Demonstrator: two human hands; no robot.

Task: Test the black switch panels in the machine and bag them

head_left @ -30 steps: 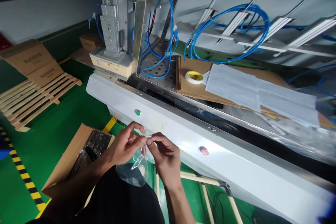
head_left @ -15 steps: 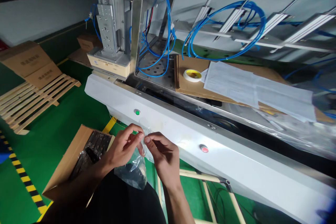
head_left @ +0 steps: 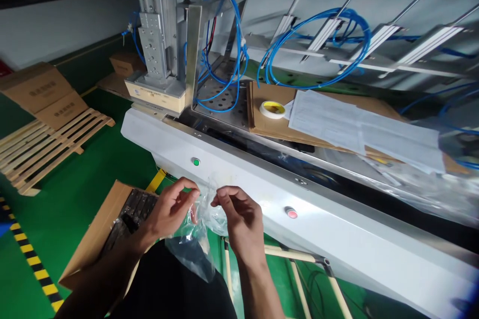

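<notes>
Bag (head_left: 191,250), clear: one. Left hand (head_left: 171,210) and right hand (head_left: 244,217) pinched it, finger to thumb; whether unsealed, unclear.

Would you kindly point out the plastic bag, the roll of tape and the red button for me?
Plastic bag (head_left: 194,246): head view, on its clear hanging part.
Roll of tape (head_left: 271,115): head view, on its white outer side.
Red button (head_left: 292,214): head view, on its round face.

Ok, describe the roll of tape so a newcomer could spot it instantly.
Find the long white machine front, then the brown cardboard behind it. Near the cardboard's left end, beside the white papers, lies the roll of tape. Unlike the flat papers, it's a ring, white outside and yellow inside.
</notes>
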